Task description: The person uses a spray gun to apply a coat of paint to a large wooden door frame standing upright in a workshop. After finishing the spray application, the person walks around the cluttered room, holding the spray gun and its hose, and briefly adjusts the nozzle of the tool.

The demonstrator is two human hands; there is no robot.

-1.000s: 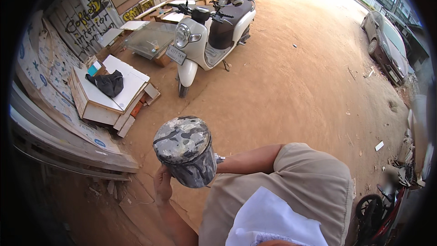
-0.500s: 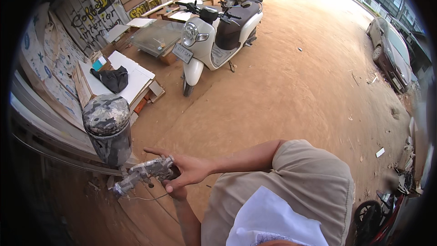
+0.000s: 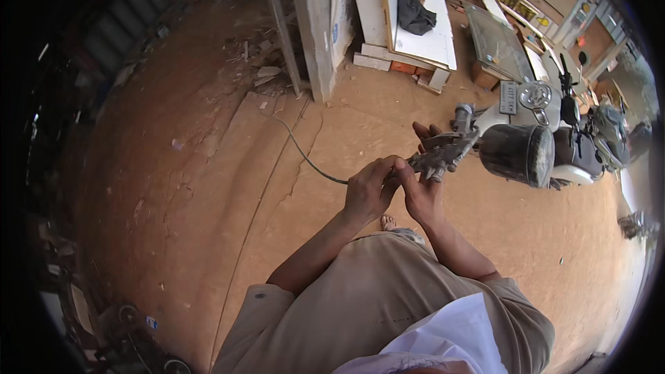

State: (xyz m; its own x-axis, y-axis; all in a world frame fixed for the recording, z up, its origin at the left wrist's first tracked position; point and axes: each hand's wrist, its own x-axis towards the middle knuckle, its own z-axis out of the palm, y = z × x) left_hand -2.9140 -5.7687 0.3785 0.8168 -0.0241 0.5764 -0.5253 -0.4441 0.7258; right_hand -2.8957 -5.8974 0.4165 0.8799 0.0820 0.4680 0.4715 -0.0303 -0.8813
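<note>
A paint-stained spray gun with a large round paint cup is held in front of my body, the cup lying sideways toward the right. My right hand is closed around the gun's handle, and some of its fingers show beyond the gun body. Against the handle's base, my left hand is closed where a thin hose runs in from the left. Its fingers cover the joint between hose and gun. Both thumbs nearly touch.
A white table carries a black bag. Behind the cup stands a white scooter, near a glass-topped table. A post rises at the far left beside wood scraps. My foot is on the dirt ground.
The view has swung left, bringing the post and hose into sight. The spray gun now appears right of centre, its cup pointing right. My left hand, mostly hidden before, is now visible at the handle's base.
</note>
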